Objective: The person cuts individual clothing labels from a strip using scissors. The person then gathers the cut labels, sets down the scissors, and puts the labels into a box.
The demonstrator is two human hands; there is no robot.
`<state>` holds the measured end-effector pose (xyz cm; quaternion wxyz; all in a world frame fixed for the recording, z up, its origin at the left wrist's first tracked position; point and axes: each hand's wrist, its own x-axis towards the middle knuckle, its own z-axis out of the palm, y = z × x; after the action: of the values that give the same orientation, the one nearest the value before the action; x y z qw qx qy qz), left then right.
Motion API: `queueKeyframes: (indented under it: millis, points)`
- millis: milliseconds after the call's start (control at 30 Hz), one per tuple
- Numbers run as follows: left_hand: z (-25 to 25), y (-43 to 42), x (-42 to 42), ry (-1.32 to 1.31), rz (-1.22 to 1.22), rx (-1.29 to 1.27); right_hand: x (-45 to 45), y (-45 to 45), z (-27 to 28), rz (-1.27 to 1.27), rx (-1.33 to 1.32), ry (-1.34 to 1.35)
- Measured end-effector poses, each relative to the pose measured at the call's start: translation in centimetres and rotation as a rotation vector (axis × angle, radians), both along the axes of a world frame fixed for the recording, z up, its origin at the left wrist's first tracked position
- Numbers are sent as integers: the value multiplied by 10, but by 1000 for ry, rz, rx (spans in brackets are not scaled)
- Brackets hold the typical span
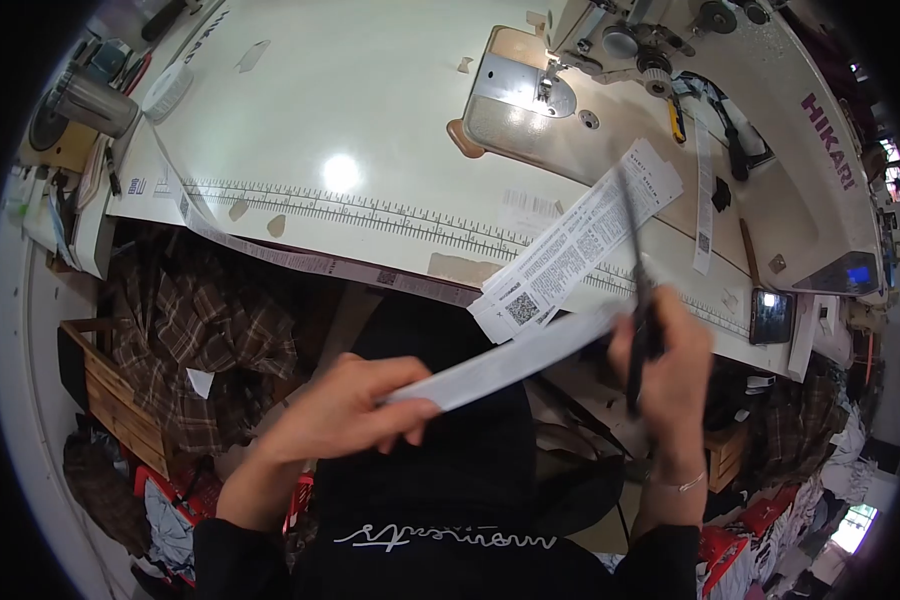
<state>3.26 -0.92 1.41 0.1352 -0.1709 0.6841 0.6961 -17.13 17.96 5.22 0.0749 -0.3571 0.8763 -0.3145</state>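
My left hand [355, 405] pinches one end of a white label strip [515, 362] between thumb and fingers, above my lap. The strip slants up to the right, and its far end reaches my right hand [675, 365]. That hand is wrapped around dark-handled scissors [638, 270], blurred by motion, with the blade pointing up and away from me. Whether the right fingers also grip the strip's end I cannot tell. Just behind the scissors, a fanned stack of printed care labels [580, 240] lies on the table edge and overhangs it slightly.
A sewing machine [610, 45] stands at the back right of the white table [370, 130]. From a tape roll [167, 92], a long printed strip [315, 262] hangs along the front edge. A phone [771, 316] sits at right; plaid cloth [205, 330] fills a wooden crate [120, 400] below left.
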Motion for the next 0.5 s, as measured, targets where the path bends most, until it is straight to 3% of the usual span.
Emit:
queueKeyframes:
  millis: [67,167,300,400,467,500]
  points:
    - [-2,-9,10,-32,102,26,-33,1,-4,-37,27,427]
    - [-3,-9,6,-25,182,55,-76,1,-16,-110,101,823]
    - [-12,6,-15,-19,274,76,-84,3,-26,-174,145,945]
    - [-17,10,-21,3,305,114,-55,14,-15,-172,46,718]
    - [-19,12,-21,10,316,131,-24,29,0,-117,129,284]
    - [-19,12,-21,8,312,132,-10,37,0,-99,102,-92]
